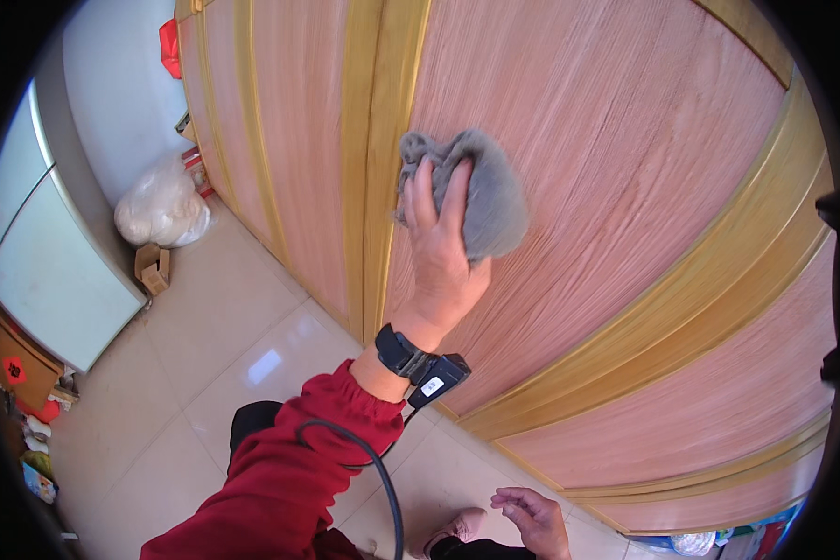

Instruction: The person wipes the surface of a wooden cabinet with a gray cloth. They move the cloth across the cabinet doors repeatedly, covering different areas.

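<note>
My left hand (pixel 437 238) is spread over a grey plush cloth (pixel 500 203) and presses it against a pink wood-grain panel (pixel 567 140). The panel belongs to a large cabinet with yellow wooden framing (pixel 367 175). The cloth is bunched at its upper left, and my thumb is hidden by it. A black strap (pixel 395 353) with a small black device (pixel 439 381) circles my left wrist, below which a red sleeve (pixel 280 469) begins. Low at the right, my right hand (pixel 532 521) hangs apart from the cabinet, empty, fingers loosely bent.
A black cable (pixel 385 483) loops by my left forearm. Glossy tiles (pixel 182 378) cover the floor, where my pink shoe (pixel 462 525) stands. To the left are a pale refrigerator (pixel 63 266), a stuffed plastic bag (pixel 161 203) and a small cardboard box (pixel 152 268). Assorted items (pixel 693 542) lie bottom right.
</note>
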The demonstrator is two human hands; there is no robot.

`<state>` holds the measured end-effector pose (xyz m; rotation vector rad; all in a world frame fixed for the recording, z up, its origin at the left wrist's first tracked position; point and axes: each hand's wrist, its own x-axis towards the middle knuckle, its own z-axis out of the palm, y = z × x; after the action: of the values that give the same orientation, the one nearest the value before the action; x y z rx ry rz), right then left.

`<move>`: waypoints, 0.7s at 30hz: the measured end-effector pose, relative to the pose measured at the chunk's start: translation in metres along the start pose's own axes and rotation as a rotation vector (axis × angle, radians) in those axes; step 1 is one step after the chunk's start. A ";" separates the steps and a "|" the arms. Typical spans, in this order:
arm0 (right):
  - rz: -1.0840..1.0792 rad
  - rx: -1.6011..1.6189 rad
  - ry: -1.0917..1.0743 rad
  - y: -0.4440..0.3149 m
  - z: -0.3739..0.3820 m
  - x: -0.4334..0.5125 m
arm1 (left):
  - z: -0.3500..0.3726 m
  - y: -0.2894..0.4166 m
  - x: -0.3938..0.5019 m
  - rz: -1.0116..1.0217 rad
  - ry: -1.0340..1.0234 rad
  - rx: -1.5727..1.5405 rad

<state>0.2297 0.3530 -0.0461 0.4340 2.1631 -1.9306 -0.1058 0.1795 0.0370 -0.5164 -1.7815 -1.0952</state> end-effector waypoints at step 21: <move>-0.206 -0.166 0.006 0.009 0.007 0.009 | -0.045 0.014 0.190 0.280 0.117 0.018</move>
<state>0.2238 0.3481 -0.0586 0.1955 2.4323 -1.8272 -0.1607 0.1260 0.2168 -0.6557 -1.5621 -0.8951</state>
